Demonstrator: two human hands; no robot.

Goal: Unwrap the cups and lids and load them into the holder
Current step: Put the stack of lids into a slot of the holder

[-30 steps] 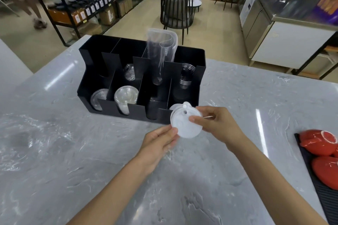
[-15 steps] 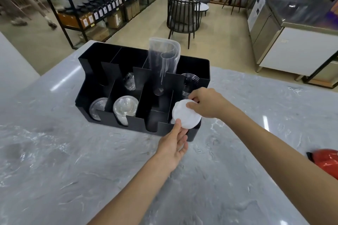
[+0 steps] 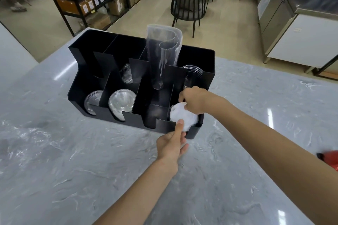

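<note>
A black compartmented holder [image 3: 165,126] stands on the grey marble counter. White lids [image 3: 180,116] lie in its front right slot. My right hand [image 3: 194,99] grips their top edge from above. My left hand [image 3: 172,141] rests at the holder's front wall, its thumb touching the lids' lower edge, fingers relaxed. Clear dome lids [image 3: 121,102] and flat clear lids [image 3: 92,101] fill the two front left slots. A tall empty plastic sleeve [image 3: 162,55] rises from a middle slot. Stacked clear cups [image 3: 192,73] sit in the back right slot.
A red object [image 3: 329,159] pokes in at the counter's right edge. Beyond the counter are a black chair [image 3: 188,3], stocked shelves [image 3: 98,0] and a steel cabinet [image 3: 285,23]. A person's foot [image 3: 18,8] shows far left.
Both hands carried the white lids forward from above the counter and lowered them into the holder's front right slot. The camera moved closer to the holder.
</note>
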